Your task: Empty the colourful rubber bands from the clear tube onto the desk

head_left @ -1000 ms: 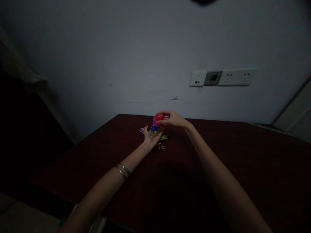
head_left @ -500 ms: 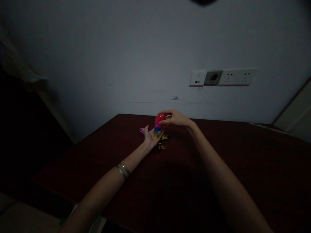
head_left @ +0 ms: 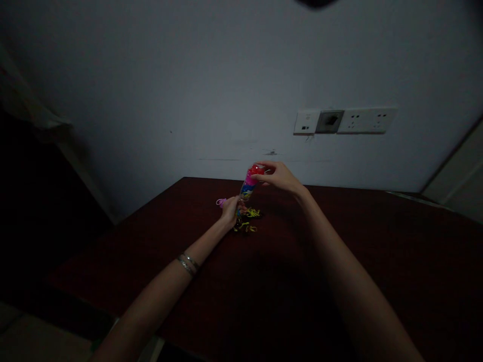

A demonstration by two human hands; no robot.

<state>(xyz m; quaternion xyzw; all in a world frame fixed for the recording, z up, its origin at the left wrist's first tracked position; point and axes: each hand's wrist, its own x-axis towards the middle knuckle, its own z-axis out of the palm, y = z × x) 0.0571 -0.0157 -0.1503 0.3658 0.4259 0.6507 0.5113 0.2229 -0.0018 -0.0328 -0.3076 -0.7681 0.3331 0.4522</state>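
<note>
Grips a tilted, clear container (head_left: 250, 182) of coloured pieces (head_left: 247, 189) near its red upper end with the right hand (head_left: 278, 177), above the dark tabletop (head_left: 188, 206), seemingly to point its lower end at the partly curled left hand (head_left: 231, 207), near yellow strands (head_left: 253, 213); cannot tell whether closed on anything.

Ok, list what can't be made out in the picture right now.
All in the head view:
Left hand: its palm is turned from the camera, so whatever it may hold is hidden.
Clear container: one side is covered by the right hand.
Pink item: too small and dim to identify.
Wall sockets: any fine markings are too small to read.
Dark shape: cut off by the top edge.
</note>
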